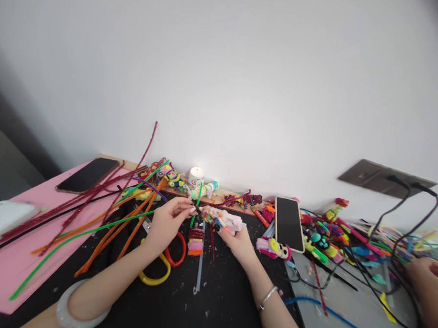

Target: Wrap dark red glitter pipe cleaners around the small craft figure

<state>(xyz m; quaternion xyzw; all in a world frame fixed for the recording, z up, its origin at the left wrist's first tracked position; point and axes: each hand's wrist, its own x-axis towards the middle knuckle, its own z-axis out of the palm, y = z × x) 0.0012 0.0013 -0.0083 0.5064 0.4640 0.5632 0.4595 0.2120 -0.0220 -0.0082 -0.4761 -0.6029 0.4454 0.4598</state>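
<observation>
The left hand (166, 223) and the right hand (237, 241) meet over the dark counter (219, 301), and both work on one small fuzzy craft piece (221, 219). The right hand's grip is pressed together around the piece from below, so the piece sits just on top of its fingers. The left hand's grip is a tiny pinch, thumb and finger tip closed on a thin end that sticks out of the piece's left side; I cannot tell if that end is wire or fuzz. The piece looks very light and soft, made of twisted fuzzy wire in pink, white and bright colors. It will likely bend and squash if squeezed hard, and little bits could slip out, so the thick pink and white middle looks like the best place to hold it, gently. Just below the two grips stands a small stack of fuzzy rings (196, 241). Under the left hand lie scissors (162, 268) with yellow and red handles. Long fuzzy sticks (101, 226) fan out to the left of the left grip. A phone (289, 223) lies to the right of the right grip. Another person's hand (427, 285) shows far right.
</observation>
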